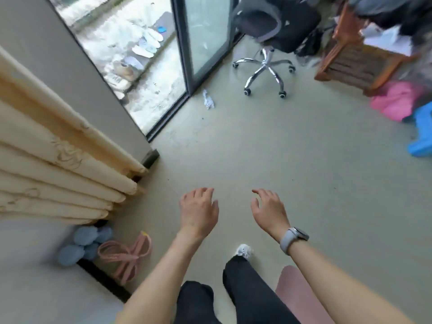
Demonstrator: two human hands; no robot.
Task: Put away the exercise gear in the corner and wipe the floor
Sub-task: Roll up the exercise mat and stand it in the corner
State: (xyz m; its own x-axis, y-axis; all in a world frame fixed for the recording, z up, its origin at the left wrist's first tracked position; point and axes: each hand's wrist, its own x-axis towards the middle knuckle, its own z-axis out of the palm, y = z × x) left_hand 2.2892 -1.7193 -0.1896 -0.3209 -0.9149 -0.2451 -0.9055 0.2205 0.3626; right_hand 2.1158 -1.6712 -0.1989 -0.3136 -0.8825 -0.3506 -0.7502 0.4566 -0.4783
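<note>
Two blue dumbbells (79,244) lie in the corner at the lower left, against the wall under the curtain. A pink resistance band (124,256) lies on the floor right beside them. A pink rolled mat (301,298) shows at the bottom, partly hidden by my right forearm. My left hand (198,211) and my right hand (268,210) hover over the bare floor in the middle, both empty with fingers apart. A crumpled white cloth or paper (208,100) lies on the floor near the glass door.
A beige curtain (58,160) hangs at the left. A sliding glass door (187,54) is at the back. A black swivel chair (268,43), a wooden stand (357,59), pink fabric (395,101) and a blue plastic stool (420,132) crowd the far right.
</note>
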